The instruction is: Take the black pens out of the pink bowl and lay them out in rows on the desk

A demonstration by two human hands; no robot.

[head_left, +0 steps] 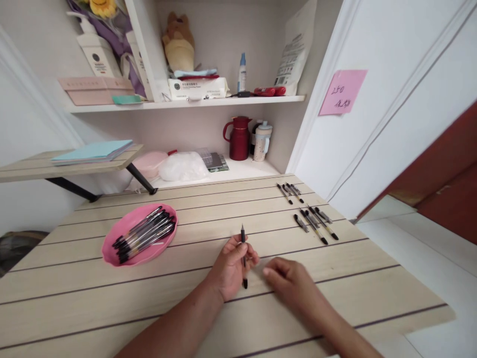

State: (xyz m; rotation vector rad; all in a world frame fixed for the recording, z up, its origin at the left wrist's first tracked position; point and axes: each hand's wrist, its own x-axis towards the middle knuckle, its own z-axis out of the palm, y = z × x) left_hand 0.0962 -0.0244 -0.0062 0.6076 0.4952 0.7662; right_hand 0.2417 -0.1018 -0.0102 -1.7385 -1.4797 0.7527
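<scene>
From the head view, we see our left hand (231, 268) with its grip clenched on a black pen (243, 235), held upright just above the worktop (93, 298). Our right hand (288, 283) rests beside it, grip released. A pink dish (122, 224) at left holds a heap of black pens (147, 232). Loose pens (315, 223) lie at right.

Slim black pen (243, 237), dark at both ends, narrow end up. Held nearly upright, leaning slightly away, lower end just above the table (335, 278). Pinched mid-barrel between the fingers of the left hand (231, 266), middle of the barrel hidden.
</scene>
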